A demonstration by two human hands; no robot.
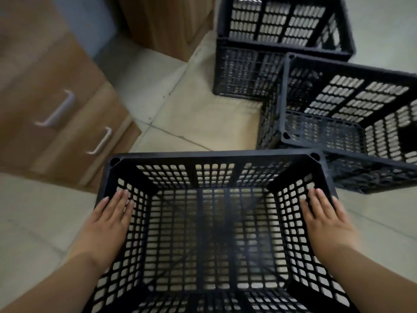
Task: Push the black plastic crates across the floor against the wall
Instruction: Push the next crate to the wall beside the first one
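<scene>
A black perforated plastic crate (214, 155) stands open-topped on the tiled floor right below me. My left hand (108, 220) lies flat on its left rim, fingers together and stretched forward. My right hand (325, 218) lies flat on its right rim the same way. Neither hand curls around anything. A second black crate (352, 114) sits just beyond at the right, almost touching the near crate's far right corner. A third black crate (279, 44) stands farther back, against the second one.
A wooden drawer cabinet (67, 123) with metal handles lines the left side. Another wooden panel (162, 23) stands at the back beside the far crate. Pale floor tiles (194, 114) lie between the cabinet and the crates.
</scene>
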